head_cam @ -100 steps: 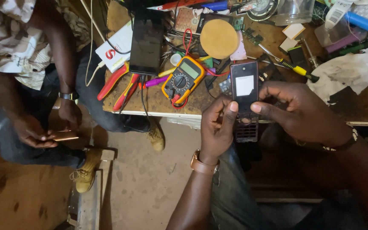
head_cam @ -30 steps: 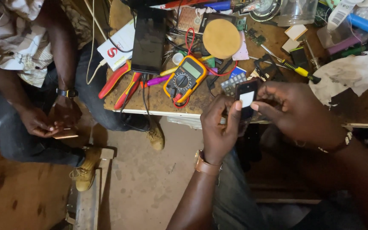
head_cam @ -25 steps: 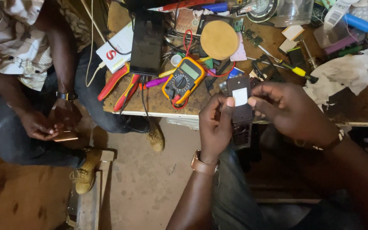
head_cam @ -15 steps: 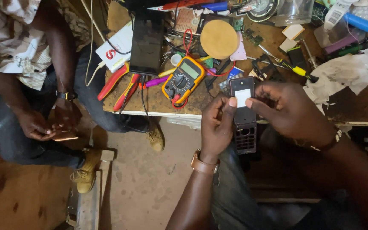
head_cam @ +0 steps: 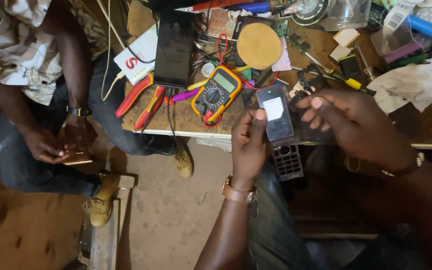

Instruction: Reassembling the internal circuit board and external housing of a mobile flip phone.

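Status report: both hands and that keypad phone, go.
Left hand grips keypad phone over table edge. Right hand open, fingertips beside phone. Multimeter close behind, apart.

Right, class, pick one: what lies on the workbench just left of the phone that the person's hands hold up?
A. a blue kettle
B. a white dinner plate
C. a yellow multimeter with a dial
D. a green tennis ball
C: the yellow multimeter with its round dial lies on the workbench just left of the phone, which the left hand grips while the right hand hovers beside it.
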